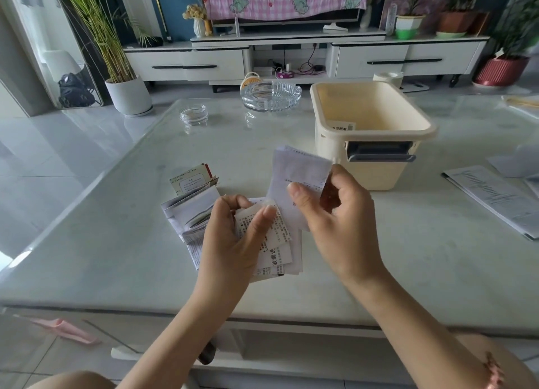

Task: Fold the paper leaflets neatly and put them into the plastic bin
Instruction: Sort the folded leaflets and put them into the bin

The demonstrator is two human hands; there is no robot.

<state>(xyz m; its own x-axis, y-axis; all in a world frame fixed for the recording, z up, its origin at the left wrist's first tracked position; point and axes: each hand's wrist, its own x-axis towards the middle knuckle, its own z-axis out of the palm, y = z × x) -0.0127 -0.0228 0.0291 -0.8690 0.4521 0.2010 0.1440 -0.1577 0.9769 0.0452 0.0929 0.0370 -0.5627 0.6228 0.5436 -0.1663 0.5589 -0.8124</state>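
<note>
The left hand (230, 242) grips the printed lower folds of a leaflet (277, 254), with the thumb pressed on top and the fingers curled beneath. The right hand (338, 222) pinches the same leaflet's pale upper flap between thumb and forefinger and holds it upright above the left hand. The paper is just over the table (116, 242). A pile (189, 210) of more leaflets lies on the table just left of the left hand. The bin (376, 175) stands just beyond the right hand, with a folded slip (342, 127) inside against its near wall. Well beyond the left hand sit a glass ashtray (271, 95) and a small dish (193, 115). Loose papers (495, 196) lie far right of the right hand.
</note>
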